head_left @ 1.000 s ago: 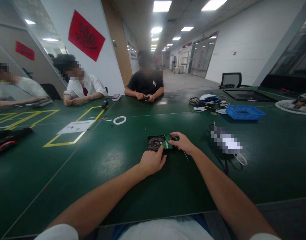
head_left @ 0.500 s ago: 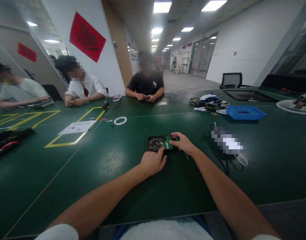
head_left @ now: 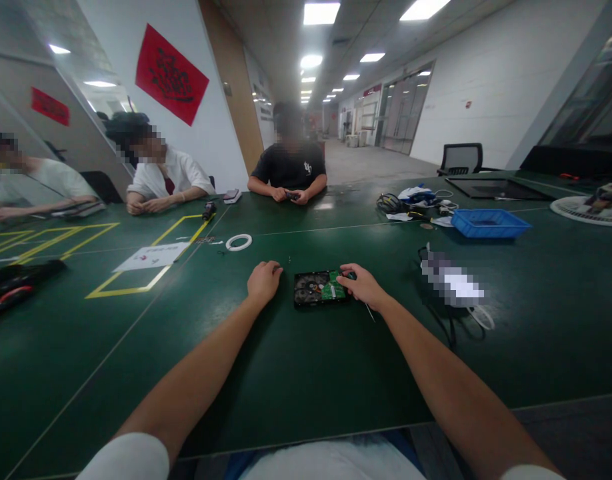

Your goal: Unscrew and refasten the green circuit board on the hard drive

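A black hard drive [head_left: 310, 290] lies on the green table, with a green circuit board [head_left: 332, 287] on its right part. At the board's right edge, my right hand [head_left: 365, 287] is closed around a thin screwdriver [head_left: 370, 312], whose shaft points down toward me. The fingertips of that hand touch or nearly touch the board. To the left of the drive, apart from it, my left hand [head_left: 264, 283] rests low over the table with its fingers drawn together; what they hold, if anything, is hidden. Tiny screws [head_left: 289, 259] lie just beyond it.
Further left are a white ring [head_left: 239, 243] and a paper sheet [head_left: 153, 256]. On the right are a blue tray [head_left: 491, 225], tangled cables [head_left: 390, 203] and a partly blurred item with a cord [head_left: 461, 287]. Three people sit across the table.
My left hand has left the circuit board and moved left and slightly away from me, beside the drive. My right hand stays at the board's right edge.
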Available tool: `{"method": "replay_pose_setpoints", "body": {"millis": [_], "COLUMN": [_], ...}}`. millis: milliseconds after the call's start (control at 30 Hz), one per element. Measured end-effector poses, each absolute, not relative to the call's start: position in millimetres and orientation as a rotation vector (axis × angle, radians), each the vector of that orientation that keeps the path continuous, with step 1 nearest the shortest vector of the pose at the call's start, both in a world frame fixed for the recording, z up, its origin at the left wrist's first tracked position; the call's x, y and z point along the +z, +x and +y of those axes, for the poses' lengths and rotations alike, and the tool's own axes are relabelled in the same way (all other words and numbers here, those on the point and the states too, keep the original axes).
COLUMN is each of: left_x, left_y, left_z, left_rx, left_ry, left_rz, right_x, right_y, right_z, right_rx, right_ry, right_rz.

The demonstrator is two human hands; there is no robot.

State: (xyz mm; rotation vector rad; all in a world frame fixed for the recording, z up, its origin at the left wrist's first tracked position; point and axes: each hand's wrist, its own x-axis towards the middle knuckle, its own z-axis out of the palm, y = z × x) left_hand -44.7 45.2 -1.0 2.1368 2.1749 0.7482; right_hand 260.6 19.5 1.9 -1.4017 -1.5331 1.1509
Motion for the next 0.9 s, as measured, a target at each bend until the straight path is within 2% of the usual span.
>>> {"method": "replay_pose_setpoints", "body": {"millis": [333,900], "left_x": [-12,-12], "left_y": [-41,-27], "left_z": [97,106], "left_rx": [0.687,0.683], "left_ry": [2.062,2.009], "left_rz": [2.156,2.184], "right_x": [1,-5], "right_y": [260,260], "right_z": [19,23], "right_rx": [1.129,1.104], "right_ry": [-1.379,-1.398], "right_rz": [-1.488,-1.493]}}
